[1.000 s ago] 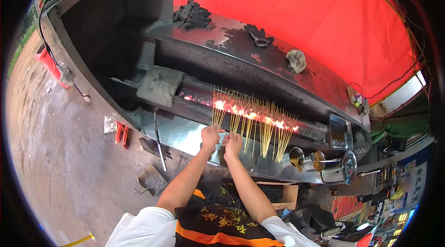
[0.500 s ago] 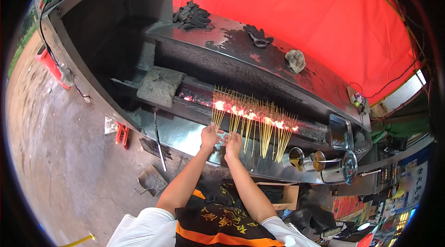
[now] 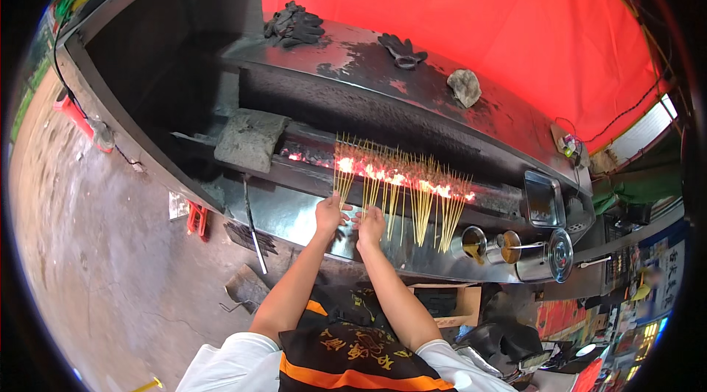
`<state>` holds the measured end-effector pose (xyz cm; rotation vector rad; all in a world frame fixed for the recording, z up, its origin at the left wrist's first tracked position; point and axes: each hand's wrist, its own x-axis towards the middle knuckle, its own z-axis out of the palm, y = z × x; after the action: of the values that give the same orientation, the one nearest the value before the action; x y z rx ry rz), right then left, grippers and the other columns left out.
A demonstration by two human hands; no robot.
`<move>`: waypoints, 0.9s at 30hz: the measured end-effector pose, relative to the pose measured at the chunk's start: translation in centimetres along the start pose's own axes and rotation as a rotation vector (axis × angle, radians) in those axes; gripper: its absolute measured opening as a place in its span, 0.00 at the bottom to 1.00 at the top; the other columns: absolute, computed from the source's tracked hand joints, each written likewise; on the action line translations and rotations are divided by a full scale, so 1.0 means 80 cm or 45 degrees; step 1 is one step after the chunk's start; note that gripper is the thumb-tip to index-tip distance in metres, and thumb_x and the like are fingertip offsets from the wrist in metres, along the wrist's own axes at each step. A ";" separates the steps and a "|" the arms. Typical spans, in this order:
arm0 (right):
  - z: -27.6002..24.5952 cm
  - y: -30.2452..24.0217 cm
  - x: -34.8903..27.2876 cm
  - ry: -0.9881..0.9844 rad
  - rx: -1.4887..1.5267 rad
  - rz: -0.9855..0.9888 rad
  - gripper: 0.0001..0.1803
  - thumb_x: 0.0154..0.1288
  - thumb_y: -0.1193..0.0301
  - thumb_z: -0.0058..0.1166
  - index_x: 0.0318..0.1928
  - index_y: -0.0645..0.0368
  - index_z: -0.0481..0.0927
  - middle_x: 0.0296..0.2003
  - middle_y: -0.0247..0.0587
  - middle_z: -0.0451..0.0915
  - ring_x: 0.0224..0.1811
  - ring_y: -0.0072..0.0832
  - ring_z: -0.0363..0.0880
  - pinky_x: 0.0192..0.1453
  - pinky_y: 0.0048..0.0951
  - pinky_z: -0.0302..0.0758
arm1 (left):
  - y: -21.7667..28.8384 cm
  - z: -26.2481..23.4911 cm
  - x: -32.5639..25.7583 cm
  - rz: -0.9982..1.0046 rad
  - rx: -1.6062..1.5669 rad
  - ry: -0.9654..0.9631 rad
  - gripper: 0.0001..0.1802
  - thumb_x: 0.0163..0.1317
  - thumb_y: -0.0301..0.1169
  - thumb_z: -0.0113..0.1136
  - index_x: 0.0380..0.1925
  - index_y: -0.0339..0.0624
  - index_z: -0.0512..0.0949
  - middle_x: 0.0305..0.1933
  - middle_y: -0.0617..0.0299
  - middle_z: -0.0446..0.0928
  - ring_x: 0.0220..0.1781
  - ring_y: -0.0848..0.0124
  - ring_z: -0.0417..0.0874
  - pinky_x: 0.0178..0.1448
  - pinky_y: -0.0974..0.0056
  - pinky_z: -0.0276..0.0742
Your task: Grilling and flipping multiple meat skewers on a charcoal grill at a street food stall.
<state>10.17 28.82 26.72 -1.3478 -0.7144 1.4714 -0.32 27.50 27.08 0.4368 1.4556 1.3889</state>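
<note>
A row of meat skewers lies across a long charcoal grill, the meat over glowing coals and the bare stick ends pointing toward me. At the row's left end, my left hand is closed on the ends of a small bundle of skewers. Just right of it, my right hand pinches the ends of another bundle. Fingers partly hide the stick ends in both hands. Further right, several more skewers rest on the grill, untouched.
A grey slab covers the grill's left part. Dark gloves and a stone-like lump lie on the back ledge. At right stand a metal tray, metal cups and a lidded pot. A metal rod leans at the front left.
The whole view has shifted slightly. Both hands stay at the same skewer bundles, with hardly any movement along the row.
</note>
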 end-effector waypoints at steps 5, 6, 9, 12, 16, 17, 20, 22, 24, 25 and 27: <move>-0.001 -0.001 0.002 0.092 -0.007 0.026 0.11 0.71 0.68 0.38 0.43 0.63 0.70 0.25 0.41 0.75 0.22 0.28 0.77 0.21 0.25 0.72 | 0.002 -0.001 -0.003 -0.020 0.014 0.021 0.26 0.70 0.46 0.43 0.38 0.28 0.74 0.28 0.53 0.80 0.16 0.75 0.75 0.16 0.72 0.69; -0.003 -0.001 0.004 0.123 0.021 0.020 0.11 0.71 0.68 0.39 0.42 0.64 0.70 0.26 0.42 0.75 0.22 0.28 0.77 0.22 0.25 0.73 | 0.001 -0.001 -0.004 -0.020 0.003 0.016 0.25 0.69 0.46 0.44 0.38 0.28 0.74 0.28 0.53 0.80 0.16 0.75 0.76 0.16 0.72 0.69; -0.005 -0.002 0.012 0.122 0.077 -0.006 0.11 0.70 0.69 0.42 0.41 0.66 0.71 0.26 0.42 0.76 0.24 0.29 0.78 0.24 0.26 0.75 | 0.003 0.002 -0.005 -0.009 -0.013 0.011 0.25 0.68 0.46 0.48 0.39 0.29 0.74 0.27 0.54 0.80 0.17 0.75 0.76 0.17 0.73 0.69; -0.006 -0.001 0.006 0.066 0.127 0.007 0.10 0.68 0.70 0.46 0.39 0.67 0.72 0.27 0.44 0.77 0.26 0.30 0.79 0.27 0.27 0.76 | 0.003 0.004 -0.011 -0.019 -0.037 0.018 0.24 0.64 0.46 0.54 0.39 0.30 0.74 0.27 0.55 0.80 0.19 0.75 0.77 0.18 0.73 0.69; -0.006 -0.001 0.006 0.026 0.102 0.036 0.10 0.64 0.71 0.52 0.37 0.68 0.72 0.26 0.42 0.77 0.26 0.28 0.78 0.28 0.26 0.75 | -0.001 0.002 -0.014 -0.110 -0.123 0.025 0.22 0.58 0.46 0.63 0.35 0.34 0.75 0.26 0.59 0.78 0.22 0.76 0.76 0.21 0.74 0.70; -0.006 0.000 0.007 0.028 0.103 0.036 0.10 0.64 0.71 0.52 0.37 0.68 0.72 0.26 0.42 0.77 0.26 0.28 0.78 0.28 0.26 0.75 | -0.003 0.001 -0.016 -0.111 -0.121 0.024 0.22 0.58 0.46 0.63 0.35 0.34 0.75 0.26 0.59 0.78 0.22 0.76 0.76 0.21 0.74 0.70; -0.013 0.005 0.018 0.142 0.090 -0.050 0.09 0.65 0.70 0.52 0.31 0.64 0.74 0.23 0.37 0.76 0.22 0.22 0.73 0.25 0.22 0.70 | -0.002 0.003 -0.025 -0.224 -0.103 0.017 0.20 0.54 0.44 0.68 0.33 0.37 0.75 0.26 0.62 0.77 0.22 0.78 0.75 0.22 0.75 0.70; -0.017 0.004 0.022 0.127 0.017 -0.058 0.11 0.65 0.71 0.52 0.26 0.62 0.74 0.20 0.33 0.74 0.20 0.18 0.69 0.23 0.21 0.64 | -0.007 -0.001 -0.031 -0.428 -0.214 -0.074 0.19 0.51 0.43 0.70 0.31 0.40 0.76 0.26 0.64 0.76 0.22 0.78 0.75 0.22 0.76 0.69; -0.018 0.005 0.021 0.137 0.019 -0.049 0.12 0.65 0.71 0.52 0.24 0.61 0.74 0.19 0.32 0.73 0.19 0.18 0.68 0.22 0.22 0.62 | -0.017 0.000 -0.043 -0.520 -0.275 -0.126 0.18 0.51 0.42 0.70 0.30 0.41 0.76 0.26 0.64 0.76 0.22 0.78 0.75 0.22 0.76 0.69; -0.017 0.005 0.021 0.149 0.024 -0.041 0.13 0.65 0.71 0.52 0.23 0.61 0.74 0.18 0.31 0.72 0.19 0.17 0.67 0.22 0.22 0.61 | -0.020 0.002 -0.046 -0.609 -0.333 -0.180 0.18 0.51 0.42 0.70 0.29 0.41 0.76 0.25 0.65 0.76 0.22 0.78 0.75 0.23 0.76 0.70; -0.016 0.005 0.019 0.167 -0.006 -0.045 0.13 0.65 0.72 0.51 0.23 0.61 0.74 0.18 0.31 0.72 0.18 0.17 0.67 0.22 0.23 0.61 | -0.027 0.007 -0.048 -0.654 -0.445 -0.214 0.15 0.53 0.41 0.69 0.28 0.42 0.77 0.23 0.66 0.76 0.21 0.79 0.75 0.24 0.77 0.70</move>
<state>11.44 29.85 25.46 -1.4142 -0.6546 1.3405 2.56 24.07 26.86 -0.0471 1.0604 1.1233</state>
